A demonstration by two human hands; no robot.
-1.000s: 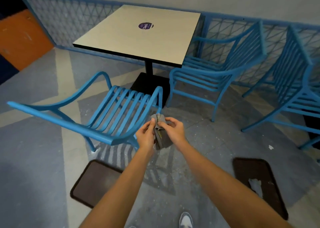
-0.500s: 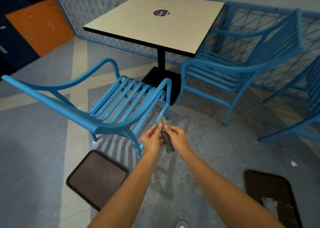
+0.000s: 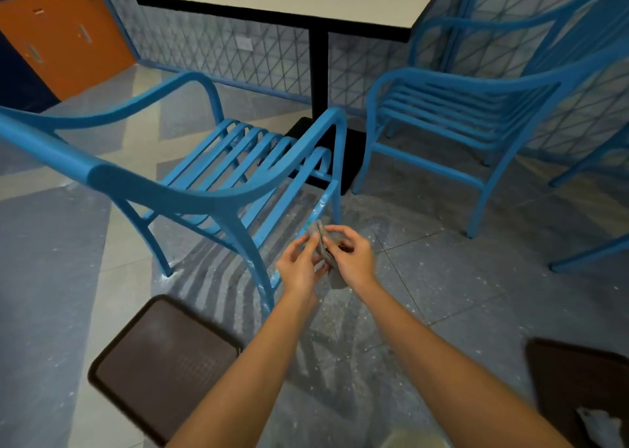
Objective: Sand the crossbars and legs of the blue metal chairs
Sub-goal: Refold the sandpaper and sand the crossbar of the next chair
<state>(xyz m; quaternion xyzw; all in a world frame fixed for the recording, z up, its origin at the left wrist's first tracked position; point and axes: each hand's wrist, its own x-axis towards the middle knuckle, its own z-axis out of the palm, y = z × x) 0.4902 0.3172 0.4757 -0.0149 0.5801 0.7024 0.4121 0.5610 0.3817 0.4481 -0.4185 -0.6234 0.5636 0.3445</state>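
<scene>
A blue metal chair (image 3: 190,182) with a slatted seat stands at the left, its back toward me. Its right side crossbar (image 3: 318,209) shows pale scuffed patches. Just below and right of that bar, both hands hold a folded grey piece of sandpaper (image 3: 323,243). My left hand (image 3: 299,270) pinches its left side and my right hand (image 3: 350,260) grips its right side, fingers curled over it. The sandpaper is close to the crossbar; I cannot tell whether they touch. A second blue chair (image 3: 469,114) stands at the right.
A square table (image 3: 357,1) on a black pedestal stands behind the chairs. Two brown trays lie on the floor, one at lower left (image 3: 163,369) and one at lower right (image 3: 578,386) with white scraps on it. Part of a third chair (image 3: 592,247) shows at the right edge.
The view has dropped lower and closer to the left chair. Both hands kept hold of the sandpaper and now sit lower beside the chair's right crossbar.
</scene>
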